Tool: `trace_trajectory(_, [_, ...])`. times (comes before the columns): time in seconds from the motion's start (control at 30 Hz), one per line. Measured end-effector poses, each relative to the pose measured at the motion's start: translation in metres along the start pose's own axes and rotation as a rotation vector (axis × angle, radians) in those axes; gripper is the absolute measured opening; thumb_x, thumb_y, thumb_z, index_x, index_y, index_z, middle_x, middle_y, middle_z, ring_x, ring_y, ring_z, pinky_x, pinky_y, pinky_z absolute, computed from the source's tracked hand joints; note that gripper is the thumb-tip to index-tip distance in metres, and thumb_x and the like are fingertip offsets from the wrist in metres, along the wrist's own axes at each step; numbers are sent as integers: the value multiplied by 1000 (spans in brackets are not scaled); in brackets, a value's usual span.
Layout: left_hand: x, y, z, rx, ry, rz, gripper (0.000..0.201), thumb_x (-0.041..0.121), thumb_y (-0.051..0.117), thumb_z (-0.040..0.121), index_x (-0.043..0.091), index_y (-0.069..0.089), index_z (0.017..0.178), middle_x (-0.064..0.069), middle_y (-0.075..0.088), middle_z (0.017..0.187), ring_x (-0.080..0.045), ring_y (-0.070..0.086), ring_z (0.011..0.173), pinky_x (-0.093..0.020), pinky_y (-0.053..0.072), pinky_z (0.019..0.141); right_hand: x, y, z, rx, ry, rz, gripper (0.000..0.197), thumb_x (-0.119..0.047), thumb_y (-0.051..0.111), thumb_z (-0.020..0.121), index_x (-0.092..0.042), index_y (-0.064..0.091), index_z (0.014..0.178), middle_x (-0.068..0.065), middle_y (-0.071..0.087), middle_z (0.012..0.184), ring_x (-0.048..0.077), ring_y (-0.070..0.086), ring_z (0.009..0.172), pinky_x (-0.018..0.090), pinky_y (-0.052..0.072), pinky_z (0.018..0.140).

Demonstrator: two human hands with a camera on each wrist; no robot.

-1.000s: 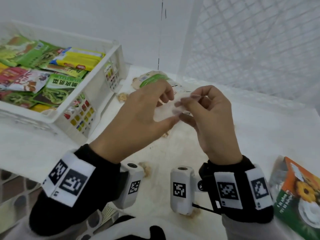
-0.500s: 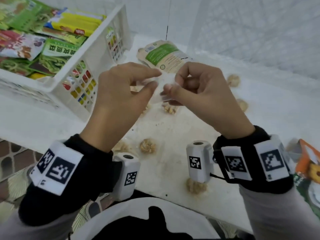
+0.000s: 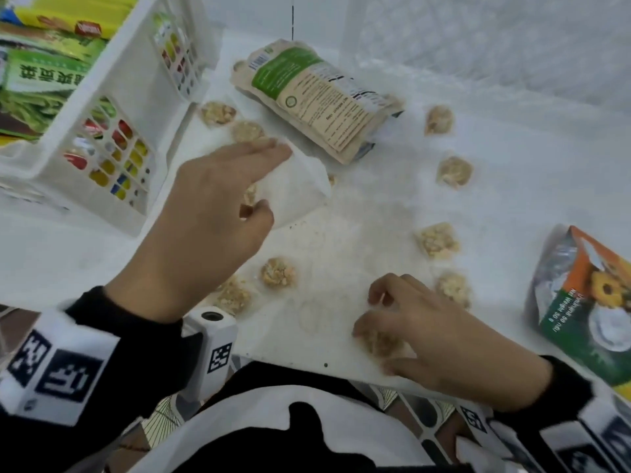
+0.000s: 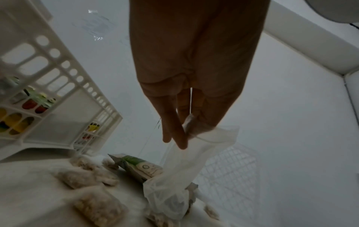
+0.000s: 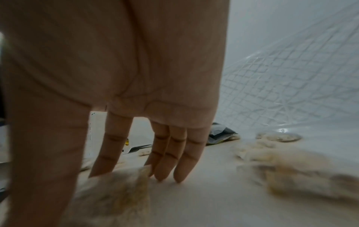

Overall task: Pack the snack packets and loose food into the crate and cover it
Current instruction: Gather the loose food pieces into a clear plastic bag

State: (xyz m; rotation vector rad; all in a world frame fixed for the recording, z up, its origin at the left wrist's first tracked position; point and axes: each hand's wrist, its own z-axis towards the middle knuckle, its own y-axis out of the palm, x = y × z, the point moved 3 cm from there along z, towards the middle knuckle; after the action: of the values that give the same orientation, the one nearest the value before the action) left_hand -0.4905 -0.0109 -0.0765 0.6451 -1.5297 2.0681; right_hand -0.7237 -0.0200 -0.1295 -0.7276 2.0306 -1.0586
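Our left hand (image 3: pixel 218 213) pinches the thin plastic bag (image 3: pixel 297 186) open-mouthed, ready for filling, while our right hand (image 3: pixel 426 336) closes loosely over a near wrapped snack ball (image 3: pixel 380 343).

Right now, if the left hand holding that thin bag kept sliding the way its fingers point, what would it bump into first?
Probably the brown and green snack packet. The left hand pinches the clear plastic bag, fingers aimed toward the packet's near end. One wrapped snack piece lies just beside that line; depth is unclear.
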Motion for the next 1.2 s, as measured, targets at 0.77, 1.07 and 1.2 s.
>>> trace_trajectory(0.77, [6,-26,-16,70,-134,-169,56,-2,59,78,24,57,127,7,61,124,8,52,109,-10,49,84,-89,-87,55,1209,-259,60,7,-3,72,81,-5,73,75,5,69,76,24,62,71,32,48,61])
trace_trajectory(1.07, [2,-33,-16,50,-113,-105,48,-1,58,80,21,61,123,4,66,117,9,48,109,1,36,89,-107,-93,86,610,-80,-355,18,2,65,69,-15,67,74,-1,63,65,22,58,58,25,30,49])
trace_trajectory(1.2, [-18,-52,-20,97,-233,-15,48,3,53,81,23,60,125,5,63,121,0,54,112,-9,39,96,-109,-101,89,629,-309,-39,24,4,55,85,-5,68,104,7,69,101,29,64,87,40,52,67])
